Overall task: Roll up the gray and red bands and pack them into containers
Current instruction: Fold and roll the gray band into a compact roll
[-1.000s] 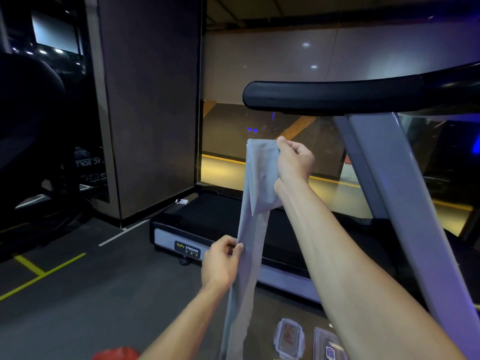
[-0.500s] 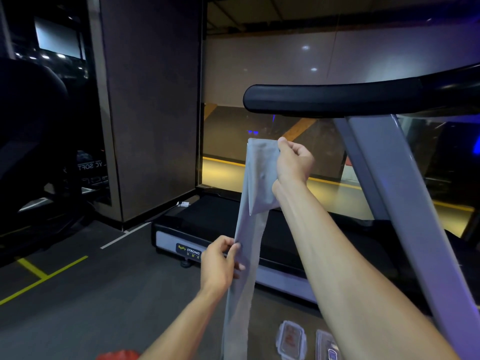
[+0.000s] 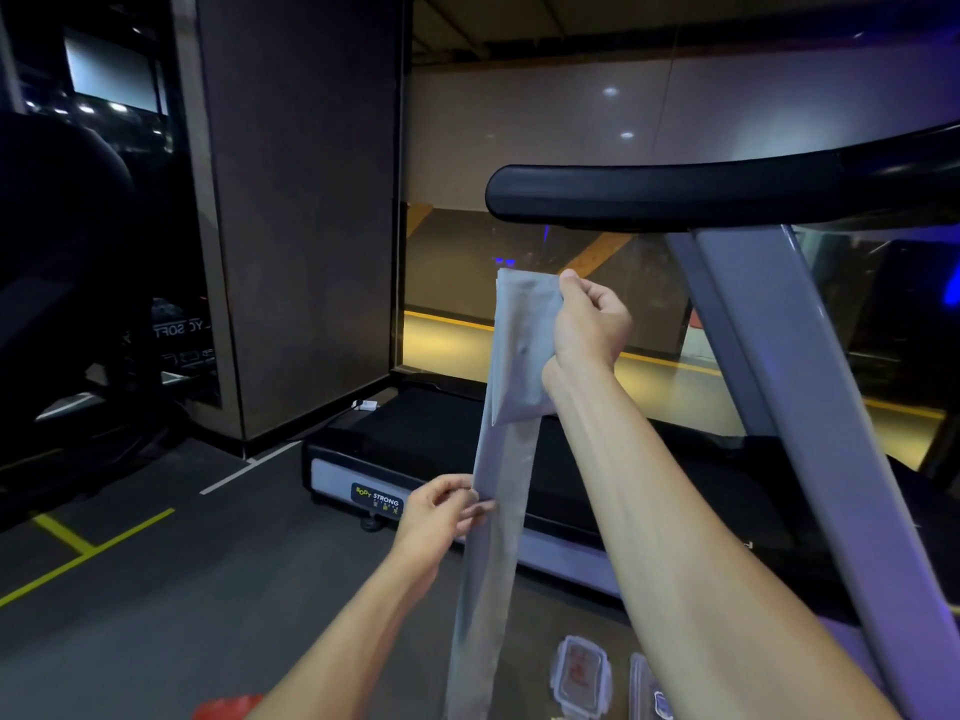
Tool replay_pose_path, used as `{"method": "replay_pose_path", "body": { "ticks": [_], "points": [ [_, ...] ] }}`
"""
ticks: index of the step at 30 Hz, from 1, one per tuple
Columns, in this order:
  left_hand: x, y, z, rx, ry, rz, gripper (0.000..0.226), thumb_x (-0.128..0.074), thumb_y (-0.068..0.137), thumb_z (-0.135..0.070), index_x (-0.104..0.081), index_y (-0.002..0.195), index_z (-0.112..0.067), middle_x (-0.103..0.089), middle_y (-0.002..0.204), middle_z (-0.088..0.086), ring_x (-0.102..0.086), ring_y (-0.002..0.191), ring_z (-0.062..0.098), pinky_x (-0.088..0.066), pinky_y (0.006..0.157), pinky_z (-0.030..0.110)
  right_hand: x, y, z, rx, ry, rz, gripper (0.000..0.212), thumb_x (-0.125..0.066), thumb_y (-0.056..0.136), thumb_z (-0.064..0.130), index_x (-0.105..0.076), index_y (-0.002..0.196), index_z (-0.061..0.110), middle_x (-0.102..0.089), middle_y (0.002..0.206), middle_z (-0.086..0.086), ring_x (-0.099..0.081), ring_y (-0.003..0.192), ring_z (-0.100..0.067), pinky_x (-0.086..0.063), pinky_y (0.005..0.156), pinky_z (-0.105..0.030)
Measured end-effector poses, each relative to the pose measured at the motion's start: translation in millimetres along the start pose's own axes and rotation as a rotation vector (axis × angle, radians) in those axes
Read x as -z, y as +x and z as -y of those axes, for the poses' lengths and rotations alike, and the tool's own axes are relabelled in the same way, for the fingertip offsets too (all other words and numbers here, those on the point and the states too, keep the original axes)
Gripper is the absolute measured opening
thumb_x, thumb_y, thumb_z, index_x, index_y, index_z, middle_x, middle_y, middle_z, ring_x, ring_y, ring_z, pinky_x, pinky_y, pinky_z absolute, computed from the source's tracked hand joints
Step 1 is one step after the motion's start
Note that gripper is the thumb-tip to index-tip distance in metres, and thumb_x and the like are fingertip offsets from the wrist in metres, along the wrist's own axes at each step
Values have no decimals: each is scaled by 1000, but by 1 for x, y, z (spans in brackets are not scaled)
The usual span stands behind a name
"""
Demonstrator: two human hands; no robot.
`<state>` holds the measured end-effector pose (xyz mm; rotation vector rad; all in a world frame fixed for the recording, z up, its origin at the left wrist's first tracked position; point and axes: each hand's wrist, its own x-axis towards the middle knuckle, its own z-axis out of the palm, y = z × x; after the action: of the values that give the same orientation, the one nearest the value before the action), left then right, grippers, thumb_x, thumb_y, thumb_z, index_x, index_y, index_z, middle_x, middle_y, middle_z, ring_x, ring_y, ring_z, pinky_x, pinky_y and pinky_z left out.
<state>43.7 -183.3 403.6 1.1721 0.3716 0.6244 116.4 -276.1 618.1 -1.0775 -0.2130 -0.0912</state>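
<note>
A long gray band [image 3: 501,475] hangs straight down in front of me, its top end folded over. My right hand [image 3: 589,324] holds that folded top, raised at chest height. Lower down, my left hand [image 3: 441,511] pinches the band's left edge between thumb and fingers. The band's tail runs out of view at the bottom. A bit of the red band [image 3: 226,708] shows at the bottom left on the floor. Clear plastic containers [image 3: 581,675] lie on the floor at the bottom, right of the gray band; one more container [image 3: 647,688] is partly hidden by my right arm.
A treadmill [image 3: 374,459] stands ahead, with its black handrail [image 3: 675,197] and gray upright [image 3: 810,407] close on the right. A brown pillar [image 3: 296,200] rises at left. Yellow floor lines [image 3: 88,548] mark the dark floor.
My left hand has slid slightly up along the band's left edge and re-pinched it. My right hand stays raised with the folded top.
</note>
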Motion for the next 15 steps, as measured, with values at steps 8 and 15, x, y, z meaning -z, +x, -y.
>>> {"method": "replay_pose_path", "body": {
  "ticks": [8, 15],
  "points": [
    [5, 10, 0, 65, 43, 100, 23, -47, 99, 5, -71, 102, 4, -76, 97, 22, -77, 86, 25, -63, 73, 29, 3, -2, -2, 4, 46, 21, 13, -72, 95, 27, -70, 91, 14, -71, 86, -1, -65, 80, -15, -59, 76, -31],
    [1, 7, 21, -58, 185, 69, 11, -58, 97, 10, -67, 95, 5, -72, 87, 18, -72, 81, 24, -59, 87, 40, -4, 4, 2, 12, 58, 17, 13, -73, 94, 26, -68, 86, 17, -73, 88, -4, -68, 82, -20, -61, 83, -41]
  ]
}}
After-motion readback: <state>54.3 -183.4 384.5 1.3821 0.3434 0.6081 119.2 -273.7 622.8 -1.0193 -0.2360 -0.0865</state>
